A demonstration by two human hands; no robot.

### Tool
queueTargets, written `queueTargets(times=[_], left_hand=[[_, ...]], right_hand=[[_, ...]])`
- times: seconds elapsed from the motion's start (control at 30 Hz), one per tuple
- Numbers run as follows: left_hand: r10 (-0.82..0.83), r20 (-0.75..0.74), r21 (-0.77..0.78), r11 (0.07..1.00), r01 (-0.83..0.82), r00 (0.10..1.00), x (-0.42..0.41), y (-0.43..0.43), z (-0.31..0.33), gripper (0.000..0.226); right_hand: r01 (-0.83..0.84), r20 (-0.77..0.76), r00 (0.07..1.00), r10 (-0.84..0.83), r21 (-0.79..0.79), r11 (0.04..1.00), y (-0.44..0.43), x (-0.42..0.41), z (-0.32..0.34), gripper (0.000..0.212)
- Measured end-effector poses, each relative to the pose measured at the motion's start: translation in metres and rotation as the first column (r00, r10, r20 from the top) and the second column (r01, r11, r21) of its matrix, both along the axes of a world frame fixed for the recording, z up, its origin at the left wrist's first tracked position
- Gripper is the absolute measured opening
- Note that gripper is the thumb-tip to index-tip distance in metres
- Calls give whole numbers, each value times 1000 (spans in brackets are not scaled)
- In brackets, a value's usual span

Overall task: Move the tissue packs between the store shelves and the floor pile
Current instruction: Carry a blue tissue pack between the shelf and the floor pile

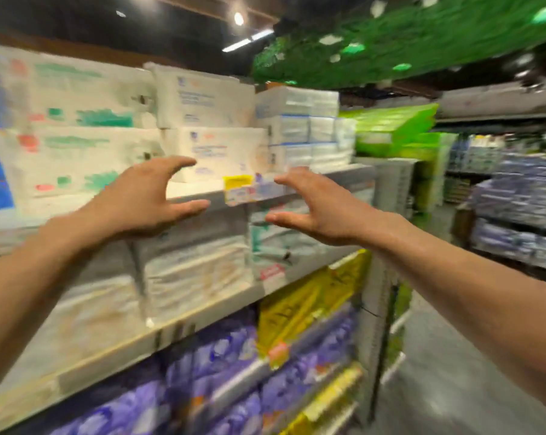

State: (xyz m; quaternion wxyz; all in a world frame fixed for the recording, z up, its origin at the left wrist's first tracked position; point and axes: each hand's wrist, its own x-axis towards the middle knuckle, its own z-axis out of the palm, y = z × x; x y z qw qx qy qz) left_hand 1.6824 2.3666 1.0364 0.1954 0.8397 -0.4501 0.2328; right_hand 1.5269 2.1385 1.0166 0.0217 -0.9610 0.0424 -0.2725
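White tissue pack (223, 153) sits on the top shelf (328, 177), lower of a two-high stack, another pack (204, 97) on top, more stacked packs on both sides. Left hand (146, 197) and right hand (319, 205) both spread wide, fingers curled, palms facing each other, holding nothing, in front of the shelf edge, apparently short of the pack. Yellow price tag (237, 182) between them. Floor pile not in view. Judgement: reach stage for a two-handed grab; grasp, lift-off and carry all left. Frame blurry.
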Motion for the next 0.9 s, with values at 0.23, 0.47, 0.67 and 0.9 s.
queueTargets(times=[0.23,0.47,0.67,0.9], left_hand=[[-323,-85,53,943,328,943,-154,-168,-51,81],[-580,-211,60,796,602,787,-292,-321,-118,104],[-668,-315,195,650,735,674,-394,-457,-178,86],[-780,-368,242,445,862,506,-495,-635,-240,88]], right_hand=[[267,-214,945,-249,58,962,-110,-207,-43,78],[564,-356,796,-490,140,814,-187,-364,-107,78],[756,-414,644,-644,213,619,-260,-474,-163,85],[896,-493,443,-749,232,378,-393,-587,-220,86]])
